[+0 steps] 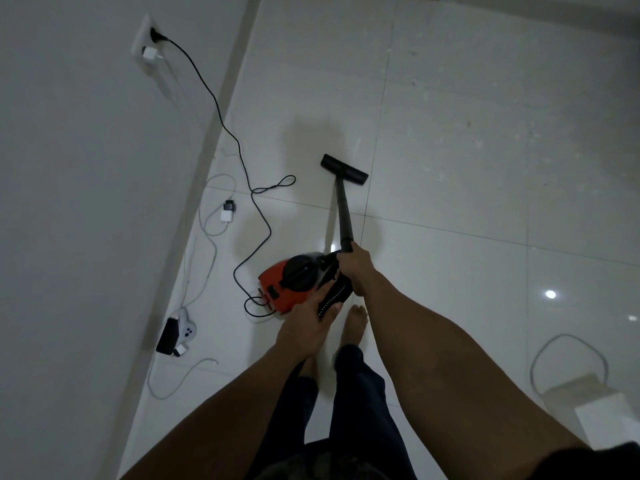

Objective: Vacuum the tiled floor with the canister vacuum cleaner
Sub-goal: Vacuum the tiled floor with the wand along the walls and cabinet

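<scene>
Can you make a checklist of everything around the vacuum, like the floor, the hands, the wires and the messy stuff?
Surface: white tiled floor, glossy, with pale specks at the far right.
Job's things: red canister vacuum on the floor; black wand ends in the floor head, on the tile; hose beside the canister.
Clutter: white controller and black block by the wall; white box at right.
Hands: right hand grips the wand; left hand holds the hose.
Cables: black power cord runs from the wall socket to the canister, looping on the floor; white charger cables lie near the wall.
Surroundings: plain wall at left; bare foot beside the canister.
</scene>
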The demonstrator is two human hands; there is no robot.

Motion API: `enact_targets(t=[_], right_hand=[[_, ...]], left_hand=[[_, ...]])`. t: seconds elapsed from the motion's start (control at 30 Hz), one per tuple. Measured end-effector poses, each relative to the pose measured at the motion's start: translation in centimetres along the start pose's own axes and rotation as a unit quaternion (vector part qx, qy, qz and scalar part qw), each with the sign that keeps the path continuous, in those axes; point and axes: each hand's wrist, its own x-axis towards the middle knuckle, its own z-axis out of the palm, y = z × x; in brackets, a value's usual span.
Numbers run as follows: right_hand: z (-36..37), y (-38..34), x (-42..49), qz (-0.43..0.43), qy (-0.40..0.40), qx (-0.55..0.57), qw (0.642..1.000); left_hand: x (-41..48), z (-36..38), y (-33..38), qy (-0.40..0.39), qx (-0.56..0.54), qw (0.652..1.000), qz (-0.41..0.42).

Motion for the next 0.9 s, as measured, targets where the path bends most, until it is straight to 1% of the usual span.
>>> enact_targets(t=[0.23, 0.5, 0.73, 0.83, 0.9], right_hand=[[-0.2, -0.7, 1.7, 0.011, 0.001, 0.01, 1.0], [-1.3, -3.3, 5.2, 0.011, -0.004, -0.009, 1.0], [-5.6, -7.1, 9.9, -0.003, -0.019, -0.008, 1.0], [-8.8, -9.5, 13.0, 0.0, -0.028, -0.012, 1.0], [-11.1, -11.0, 15.2, -0.003, -0.035, -0.025, 0.999]], left_hand=[[1.6, -0.3, 0.4, -0.003, 0.007, 1.0, 0.024], [6.1, -0.4, 1.4, -0.027, 0.018, 0.999, -0.014], [12.5, 1.7, 5.0, -0.024, 0.019, 0.998, -0.05], [16.4, 3.6, 7.8, -0.018, 0.015, 0.997, -0.077], [19.1, 4.9, 10.0, -0.011, 0.021, 0.997, -0.07]])
